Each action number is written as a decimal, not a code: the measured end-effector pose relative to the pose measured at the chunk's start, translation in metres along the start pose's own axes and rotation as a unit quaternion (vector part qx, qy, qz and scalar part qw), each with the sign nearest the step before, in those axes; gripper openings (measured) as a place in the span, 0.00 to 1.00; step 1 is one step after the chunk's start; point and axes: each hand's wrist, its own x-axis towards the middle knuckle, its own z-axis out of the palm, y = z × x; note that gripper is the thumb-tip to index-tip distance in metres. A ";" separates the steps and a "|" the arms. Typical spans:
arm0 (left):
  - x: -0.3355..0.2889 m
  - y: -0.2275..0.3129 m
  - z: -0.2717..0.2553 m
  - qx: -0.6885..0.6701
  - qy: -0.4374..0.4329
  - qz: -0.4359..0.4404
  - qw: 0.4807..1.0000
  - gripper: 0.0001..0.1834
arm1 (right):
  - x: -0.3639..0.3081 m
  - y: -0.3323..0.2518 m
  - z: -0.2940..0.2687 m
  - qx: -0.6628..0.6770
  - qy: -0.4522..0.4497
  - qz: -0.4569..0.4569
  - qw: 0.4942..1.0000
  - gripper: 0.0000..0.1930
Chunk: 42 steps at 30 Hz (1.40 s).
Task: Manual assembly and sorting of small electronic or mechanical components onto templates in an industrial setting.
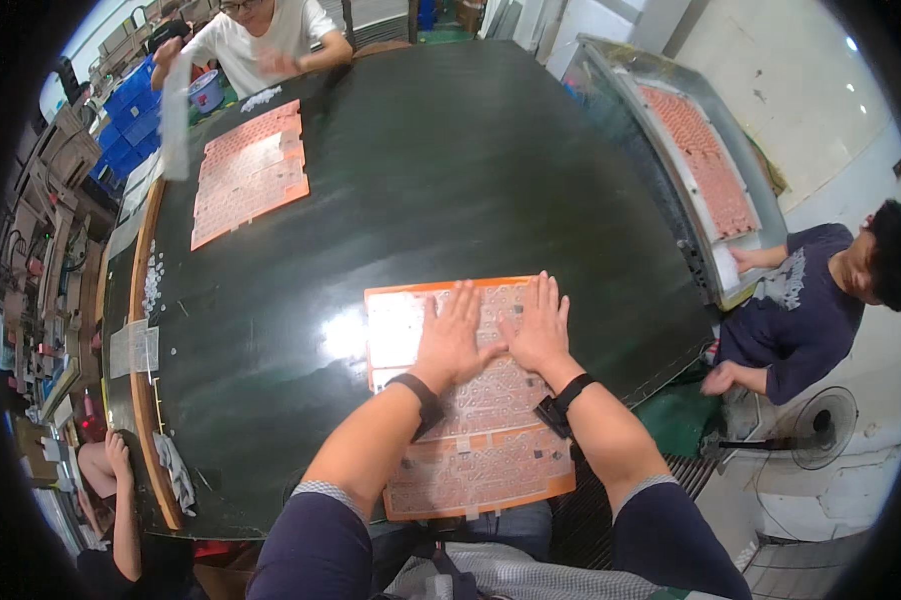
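An orange-edged panel (pixel 516 465) lies on the dark table in front of me. Small rows of grey and clear printed shapes cover its face, and several short pieces of tape sit along its edges and seams. My left hand (pixel 454 335) rests flat on the upper middle of the panel, fingers stretched toward its far edge. Beside it my right hand (pixel 538 330) lies flat too, its fingertips reaching that far edge. The thumbs nearly meet, and neither hand holds anything. Dark bands circle both wrists. The panel's near edge overhangs the table edge close to my body.
A similar orange panel (pixel 251 175) lies far left, near a person in white (pixel 261 45) lifting a translucent sheet (pixel 176 115). Along the left edge runs a wooden rail (pixel 143 400) beside white scraps (pixel 153 280). Right, a person in dark blue (pixel 801 310) stands at a framed tray (pixel 696 190).
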 end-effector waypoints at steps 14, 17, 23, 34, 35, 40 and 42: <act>-0.065 -0.097 -0.037 0.007 0.011 -0.262 0.965 0.50 | 0.017 0.008 -0.012 0.159 -0.021 0.020 0.987 0.42; -0.102 -0.117 -0.019 -0.052 0.041 -0.230 0.971 0.45 | 0.012 0.009 -0.018 0.091 0.006 0.053 0.994 0.41; -0.184 -0.096 -0.015 -0.114 0.063 -0.190 0.973 0.40 | 0.003 -0.088 -0.032 0.189 0.005 -0.080 0.979 0.24; -0.196 -0.082 -0.012 -0.090 0.084 -0.179 0.976 0.43 | 0.030 -0.191 0.003 -0.006 -0.016 -0.138 0.990 0.18; -0.196 -0.083 -0.012 -0.092 0.081 -0.178 0.976 0.43 | 0.031 -0.187 0.002 -0.007 -0.019 -0.136 0.990 0.18; -0.197 -0.086 -0.009 -0.102 0.093 -0.175 0.975 0.44 | 0.052 -0.153 -0.037 0.086 -0.031 -0.115 0.989 0.16; -0.196 -0.085 -0.012 -0.102 0.080 -0.179 0.975 0.44 | 0.063 -0.125 -0.067 0.127 -0.060 -0.096 0.985 0.15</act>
